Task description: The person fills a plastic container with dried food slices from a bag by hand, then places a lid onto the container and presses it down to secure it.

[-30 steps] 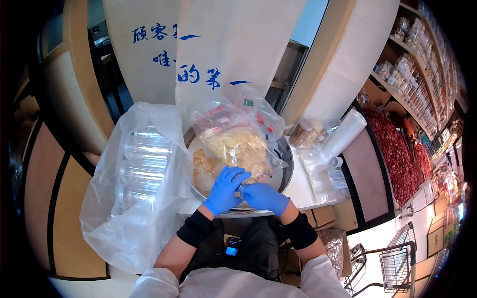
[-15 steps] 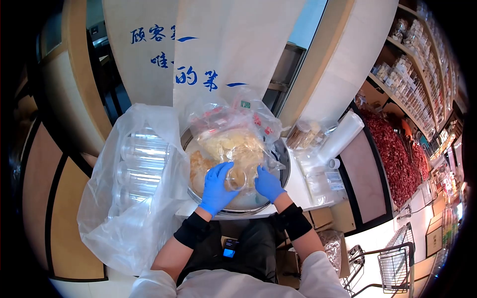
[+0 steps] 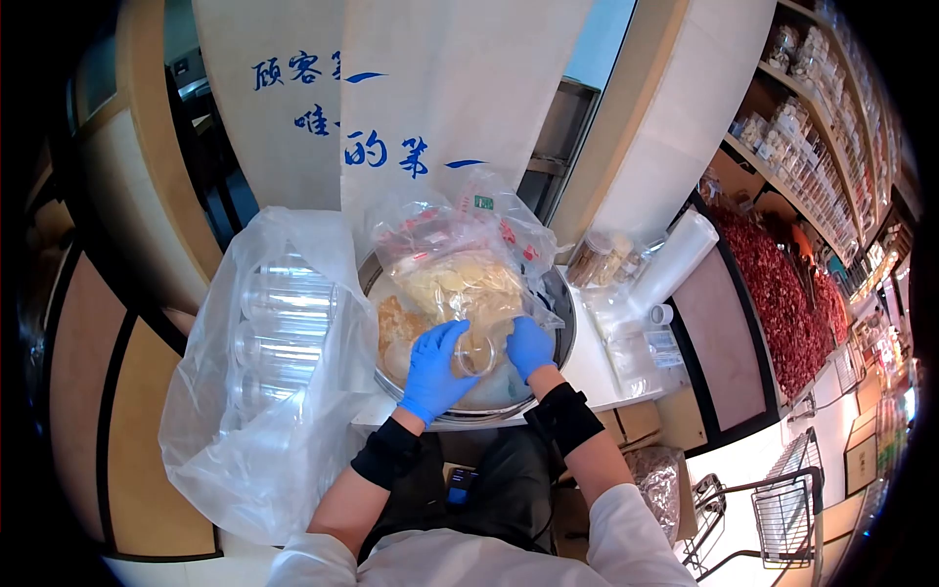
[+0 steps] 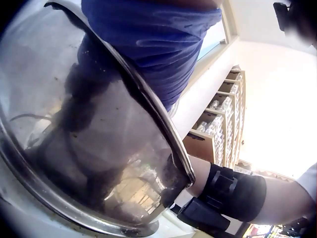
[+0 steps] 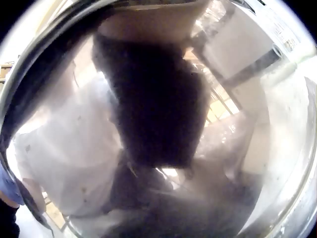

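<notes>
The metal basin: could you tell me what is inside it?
Inside the metal basin, I see brownish material and part of a clear plastic bag with pale yellow contents. The bag's contents and the left grip cover whatever lies beneath.

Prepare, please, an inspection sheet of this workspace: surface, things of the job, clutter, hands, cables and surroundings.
Surface: white counter, carrying a metal basin.
Job's things: clear jar; printed bag of pale pieces, partly in the basin.
Clutter: large bag of clear containers at left; white roll at right.
Hands: left hand holds the jar; right hand is near it, grip unclear.
Cables: nothing clearly seen.
Surroundings: lettered panel ahead; shelves and wire cart at right.
</notes>
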{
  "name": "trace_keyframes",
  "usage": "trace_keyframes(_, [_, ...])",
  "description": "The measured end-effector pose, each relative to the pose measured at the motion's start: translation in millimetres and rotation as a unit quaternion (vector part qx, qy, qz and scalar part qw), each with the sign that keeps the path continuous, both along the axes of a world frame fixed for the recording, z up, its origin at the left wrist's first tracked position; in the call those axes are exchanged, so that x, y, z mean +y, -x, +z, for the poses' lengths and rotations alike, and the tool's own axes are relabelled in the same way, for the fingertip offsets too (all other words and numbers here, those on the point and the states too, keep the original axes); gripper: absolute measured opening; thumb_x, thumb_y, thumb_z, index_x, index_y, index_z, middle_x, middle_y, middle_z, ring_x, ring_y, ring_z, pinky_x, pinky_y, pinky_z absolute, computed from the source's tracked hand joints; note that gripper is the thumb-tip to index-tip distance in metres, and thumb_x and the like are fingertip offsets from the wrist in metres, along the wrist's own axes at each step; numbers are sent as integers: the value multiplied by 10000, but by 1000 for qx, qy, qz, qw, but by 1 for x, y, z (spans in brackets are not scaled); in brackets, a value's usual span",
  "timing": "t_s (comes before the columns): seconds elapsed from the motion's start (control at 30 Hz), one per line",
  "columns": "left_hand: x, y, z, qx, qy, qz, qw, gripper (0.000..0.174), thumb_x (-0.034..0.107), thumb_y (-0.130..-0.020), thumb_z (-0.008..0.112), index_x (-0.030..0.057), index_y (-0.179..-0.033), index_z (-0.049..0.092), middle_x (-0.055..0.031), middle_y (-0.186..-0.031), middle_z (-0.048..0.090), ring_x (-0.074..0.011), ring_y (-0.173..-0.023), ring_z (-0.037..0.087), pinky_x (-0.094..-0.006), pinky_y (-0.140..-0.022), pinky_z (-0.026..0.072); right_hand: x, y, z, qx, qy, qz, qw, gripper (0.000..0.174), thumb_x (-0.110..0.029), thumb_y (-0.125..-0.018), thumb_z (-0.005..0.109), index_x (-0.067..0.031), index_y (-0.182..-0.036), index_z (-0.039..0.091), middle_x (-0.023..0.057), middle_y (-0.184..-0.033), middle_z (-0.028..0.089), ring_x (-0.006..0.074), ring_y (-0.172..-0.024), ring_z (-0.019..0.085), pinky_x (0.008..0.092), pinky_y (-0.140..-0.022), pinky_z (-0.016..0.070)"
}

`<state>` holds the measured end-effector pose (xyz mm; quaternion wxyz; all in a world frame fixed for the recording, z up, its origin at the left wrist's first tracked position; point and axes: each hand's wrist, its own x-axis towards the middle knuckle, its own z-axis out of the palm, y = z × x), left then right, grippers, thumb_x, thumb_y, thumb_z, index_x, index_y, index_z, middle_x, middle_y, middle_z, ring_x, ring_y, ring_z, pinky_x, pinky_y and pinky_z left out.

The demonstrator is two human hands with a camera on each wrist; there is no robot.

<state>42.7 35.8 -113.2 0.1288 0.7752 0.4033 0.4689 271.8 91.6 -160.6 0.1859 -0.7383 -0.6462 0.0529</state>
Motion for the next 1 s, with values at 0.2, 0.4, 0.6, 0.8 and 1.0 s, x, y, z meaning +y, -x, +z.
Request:
trace_keyframes(0.2, [1, 1, -2, 12, -5, -11, 1000, 761, 235, -668, 850, 100, -1343, 525, -142, -1303, 579, -348, -1188, 546, -434, -1021, 430, 7, -1, -12, 4, -20, -5, 1000, 325, -241, -833, 680, -46, -1075, 585, 207, -1068, 653, 396, -970, 649, 473, -831, 518])
trace_keyframes(0.4, [0, 0, 0, 2, 20, -19, 1000, 761, 233, -669, 849, 98, -1344, 527, -145, -1311, 577, -346, -1199, 543, -432, -1026, 428, -10, -1, 10, 39, -33, 12, 999, 234, -220, -793, 734, -74, -931, 615, 155, -968, 678, 362, -875, 659, 449, -748, 519])
trace_keyframes(0.6, [-1, 1, -6, 4, 19, -3, 1000, 769, 224, -660, 851, 111, -1349, 528, -140, -1316, 576, -345, -1200, 542, -435, -1031, 423, -67, 5, 94, 107, -83, 26, 990, 189, -235, -814, 735, -78, -866, 645, 83, -791, 695, 273, -770, 692, 379, -694, 531])
trace_keyframes(0.8, [-3, 0, -4, 26, 25, 0, 999, 804, 202, -648, 856, 128, -1369, 507, -129, -1326, 558, -344, -1208, 530, -437, -1039, 407, -87, 26, 120, 257, -110, 144, 949, 187, -206, -831, 762, -61, -908, 671, 37, -798, 687, 151, -660, 627, 296, -637, 501])
trace_keyframes(1.0, [-4, 0, -1, 43, 47, -5, 998, 832, 214, -634, 868, 133, -1375, 500, -127, -1320, 558, -340, -1223, 518, -438, -1039, 401, -76, 34, 101, 277, -82, 171, 942, 164, -185, -850, 755, -48, -919, 698, 12, -820, 681, 83, -667, 574, 255, -650, 486])
